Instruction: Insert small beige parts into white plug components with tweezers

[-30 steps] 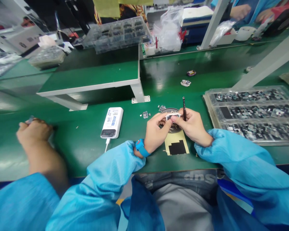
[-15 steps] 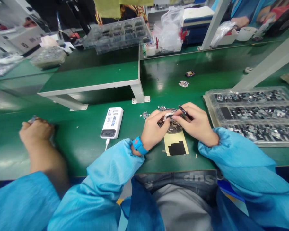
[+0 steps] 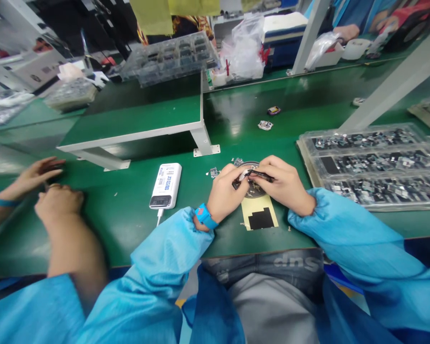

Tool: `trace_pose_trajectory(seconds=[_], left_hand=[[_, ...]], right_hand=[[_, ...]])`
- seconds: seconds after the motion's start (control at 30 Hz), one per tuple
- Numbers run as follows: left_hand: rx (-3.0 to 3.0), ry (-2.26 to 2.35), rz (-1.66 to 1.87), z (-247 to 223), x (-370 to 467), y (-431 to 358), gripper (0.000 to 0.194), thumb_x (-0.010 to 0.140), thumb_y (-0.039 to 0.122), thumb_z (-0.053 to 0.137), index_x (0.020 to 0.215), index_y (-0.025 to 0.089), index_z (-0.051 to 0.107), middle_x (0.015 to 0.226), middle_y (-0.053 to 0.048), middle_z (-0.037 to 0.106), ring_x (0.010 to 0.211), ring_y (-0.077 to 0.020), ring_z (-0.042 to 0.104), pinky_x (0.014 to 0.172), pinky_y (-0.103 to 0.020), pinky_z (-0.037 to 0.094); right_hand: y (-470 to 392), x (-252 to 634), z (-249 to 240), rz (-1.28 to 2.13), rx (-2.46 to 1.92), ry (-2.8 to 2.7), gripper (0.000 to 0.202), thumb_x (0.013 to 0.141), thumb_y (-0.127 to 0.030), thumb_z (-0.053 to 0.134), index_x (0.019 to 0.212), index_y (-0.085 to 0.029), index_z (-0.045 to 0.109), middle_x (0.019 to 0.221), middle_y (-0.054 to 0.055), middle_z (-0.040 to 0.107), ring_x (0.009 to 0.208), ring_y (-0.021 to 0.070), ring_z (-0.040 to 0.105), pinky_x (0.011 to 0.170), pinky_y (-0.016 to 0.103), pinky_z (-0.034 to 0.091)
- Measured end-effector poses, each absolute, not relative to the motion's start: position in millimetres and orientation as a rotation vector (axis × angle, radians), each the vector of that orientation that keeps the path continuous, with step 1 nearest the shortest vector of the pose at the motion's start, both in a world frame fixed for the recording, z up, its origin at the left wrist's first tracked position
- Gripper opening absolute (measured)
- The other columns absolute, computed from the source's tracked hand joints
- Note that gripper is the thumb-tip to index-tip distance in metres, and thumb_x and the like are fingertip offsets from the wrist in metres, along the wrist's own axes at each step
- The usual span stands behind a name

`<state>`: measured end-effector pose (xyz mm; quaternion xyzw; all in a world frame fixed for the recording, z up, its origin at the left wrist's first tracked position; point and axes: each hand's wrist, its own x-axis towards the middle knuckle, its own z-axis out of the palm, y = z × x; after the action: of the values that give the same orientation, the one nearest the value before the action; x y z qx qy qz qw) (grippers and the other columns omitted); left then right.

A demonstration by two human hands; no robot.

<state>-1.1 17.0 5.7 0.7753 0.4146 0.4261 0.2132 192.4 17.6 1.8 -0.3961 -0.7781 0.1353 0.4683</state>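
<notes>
A small white part [image 3: 243, 175] and a black tool [image 3: 265, 176] meet above a round dish [image 3: 257, 195].
The left hand's [image 3: 225, 191] fingers pinch the small white part; the right hand's [image 3: 284, 184] fingers grip the black tool, its tip at the part, contact unclear. Both are near the worktop's [image 3: 197, 229] front edge, just behind a yellow sheet [image 3: 245, 212]. Pressing too hard could make the tip skid into the left fingertips; a loose pinch could drop the part among the dish's small bits.
</notes>
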Motion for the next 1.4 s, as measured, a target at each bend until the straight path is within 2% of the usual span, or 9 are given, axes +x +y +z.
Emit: trace_pose_trajectory(seconds=[0.13,0.33,0.5,0.6,0.77,1.0,1.13,1.3,1.4], left_hand=[[2.244,1.201,1.072,10,-4,29,0.028,0.095,0.014,0.059,0.120,0.019,0.071,0.093,-0.004,0.065,0.086,-0.0171,0.061,0.080,-0.029,0.050],[2.232,1.390,0.913,18,0,106,0.031,0.093,0.017,0.058,0.123,0.016,0.064,0.094,-0.005,0.071,0.081,-0.0198,0.064,0.079,-0.032,0.051],[2.220,1.748,0.677,18,28,184,0.037,0.094,0.021,0.056,0.131,0.018,0.062,0.122,-0.013,0.068,0.116,-0.0290,0.062,0.099,-0.039,0.048],[2.291,1.877,0.636,13,58,204,0.053,0.091,0.036,0.065,0.140,0.016,0.059,0.142,-0.019,0.056,0.135,-0.0374,0.047,0.107,-0.048,0.041],[2.466,1.797,0.439,-3,107,212,0.072,0.086,0.071,0.062,0.127,0.012,0.067,0.135,-0.019,0.061,0.130,-0.0375,0.049,0.109,-0.049,0.038],[2.514,1.659,0.537,-9,96,222,0.042,0.093,0.043,0.067,0.106,0.004,0.074,0.122,-0.025,0.066,0.123,-0.0387,0.055,0.103,-0.050,0.039],[2.119,1.368,0.789,6,64,194,0.039,0.091,0.040,0.072,0.111,0.007,0.068,0.116,-0.019,0.070,0.109,-0.0273,0.065,0.097,-0.038,0.047],[1.422,1.048,0.916,25,14,103,0.046,0.083,0.027,0.079,0.122,0.015,0.058,0.112,-0.011,0.072,0.071,-0.0130,0.068,0.071,-0.029,0.054],[1.233,0.916,0.869,23,-17,60,0.056,0.071,0.020,0.087,0.118,0.016,0.058,0.103,-0.008,0.074,0.081,-0.0147,0.070,0.073,-0.027,0.055]], right_hand=[[22,195,3,0.421,-1.025,-1.892,0.001,0.093,-0.020,0.068,0.094,-0.020,0.069,0.094,0.004,0.065,0.088,0.0170,0.064,0.079,0.031,0.052],[25,202,1,0.430,-1.372,-2.055,0.012,0.098,-0.026,0.061,0.091,-0.020,0.068,0.097,0.006,0.066,0.089,0.0207,0.064,0.079,0.034,0.048],[22,201,2,0.412,-1.395,-2.014,0.017,0.101,-0.029,0.055,0.102,-0.020,0.070,0.100,0.007,0.066,0.092,0.0216,0.065,0.082,0.035,0.049],[21,200,4,0.428,-1.331,-1.959,0.019,0.100,-0.028,0.054,0.102,-0.019,0.072,0.096,0.007,0.064,0.089,0.0205,0.064,0.081,0.035,0.050],[19,198,5,0.424,-1.179,-1.892,0.018,0.097,-0.025,0.059,0.106,-0.020,0.074,0.091,0.006,0.064,0.084,0.0198,0.062,0.074,0.035,0.050],[13,200,14,0.425,-0.978,-1.852,0.009,0.097,-0.027,0.062,0.097,-0.024,0.070,0.089,0.006,0.066,0.081,0.0213,0.062,0.071,0.038,0.049],[10,206,19,0.309,-1.101,-1.824,0.027,0.097,-0.037,0.062,0.075,-0.023,0.064,0.071,0.004,0.060,0.069,0.0205,0.058,0.066,0.037,0.045],[13,210,20,0.925,-1.207,-1.678,0.034,0.094,-0.053,0.064,0.089,-0.020,0.071,0.069,0.002,0.071,0.060,0.0165,0.066,0.058,0.029,0.051],[14,210,23,1.099,-1.161,-1.851,0.030,0.087,-0.049,0.074,0.090,-0.019,0.075,0.084,0.004,0.077,0.071,0.0181,0.070,0.063,0.029,0.055]])
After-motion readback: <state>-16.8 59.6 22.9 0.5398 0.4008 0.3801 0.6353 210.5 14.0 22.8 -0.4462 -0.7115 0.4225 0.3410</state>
